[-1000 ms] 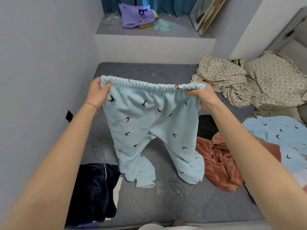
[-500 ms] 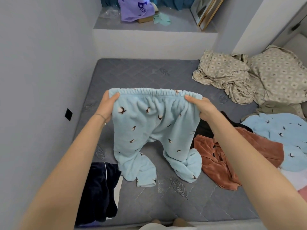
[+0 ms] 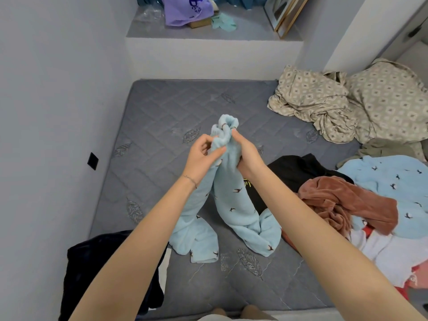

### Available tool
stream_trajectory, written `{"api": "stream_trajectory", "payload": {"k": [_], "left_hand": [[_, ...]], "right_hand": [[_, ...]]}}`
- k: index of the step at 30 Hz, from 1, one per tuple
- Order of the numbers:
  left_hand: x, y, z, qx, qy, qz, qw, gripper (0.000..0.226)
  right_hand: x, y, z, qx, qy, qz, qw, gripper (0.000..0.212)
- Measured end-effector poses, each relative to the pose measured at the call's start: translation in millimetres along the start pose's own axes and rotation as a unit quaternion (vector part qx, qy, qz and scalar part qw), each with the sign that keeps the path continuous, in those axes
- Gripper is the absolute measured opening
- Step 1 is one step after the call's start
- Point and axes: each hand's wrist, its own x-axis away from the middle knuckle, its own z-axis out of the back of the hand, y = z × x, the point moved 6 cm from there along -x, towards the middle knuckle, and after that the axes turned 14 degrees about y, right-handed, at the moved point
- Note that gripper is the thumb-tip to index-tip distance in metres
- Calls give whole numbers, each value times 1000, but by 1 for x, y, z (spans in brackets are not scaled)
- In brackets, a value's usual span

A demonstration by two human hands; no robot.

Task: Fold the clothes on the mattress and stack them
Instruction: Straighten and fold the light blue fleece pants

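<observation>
1. The left hand (image 3: 201, 156) and right hand (image 3: 248, 156) are now pressed together, both clamped on the gathered waistband of the pale blue fleece trousers (image 3: 240, 205) with a small dark bird print. The left hand pinches the elastic edge between thumb and fingers, and the right hand's fingers curl round the bunched cloth.
2. Half a second ago the same hands were well apart, holding the waistband stretched wide and flat. They have since closed inward, bringing the two waistband ends to meet.
3. The trousers therefore hang doubled lengthwise, one leg beside the other. Both cuffs lie crumpled on the grey quilted mattress (image 3: 162, 117) at 6 o'clock from the hands.
4. This looks like the first fold, leg onto leg. The legs are not yet aligned, so they probably need smoothing before the trousers are laid down and folded short.
5. At 7 o'clock lies a dark navy garment (image 3: 104, 262), perhaps the start of the stack.
6. From 3 to 4 o'clock lie unfolded clothes: a black garment (image 3: 296, 167), a rust-brown velvet garment (image 3: 342, 198) and a matching pale blue fleece top (image 3: 393, 181).
7. Crumpled beige patterned bedding (image 3: 324, 105) lies at 2 o'clock.
</observation>
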Motion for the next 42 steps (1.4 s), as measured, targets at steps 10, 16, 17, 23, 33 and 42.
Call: {"api": "stream_trajectory", "payload": {"k": [10, 16, 17, 23, 33, 42], "left_hand": [[8, -10, -11, -78, -148, -4, 986, 30], [-22, -19, 17, -61, 6, 34, 998, 34], [-25, -23, 16, -47, -24, 64, 997, 45], [-26, -19, 10, 0, -204, 139, 969, 50], [-9, -6, -1, -109, -127, 42, 985, 45], [18, -32, 29, -128, -262, 135, 947, 50]], "right_hand": [[1, 8, 24, 8, -4, -13, 1000, 47], [10, 0, 31, 12, -105, 10, 994, 34], [13, -1, 30, 7, -143, 7, 990, 40], [25, -16, 33, 14, -280, 1, 960, 44], [28, -38, 38, 501, -145, 218, 825, 70], [61, -26, 33, 270, -178, 168, 931, 30]]}}
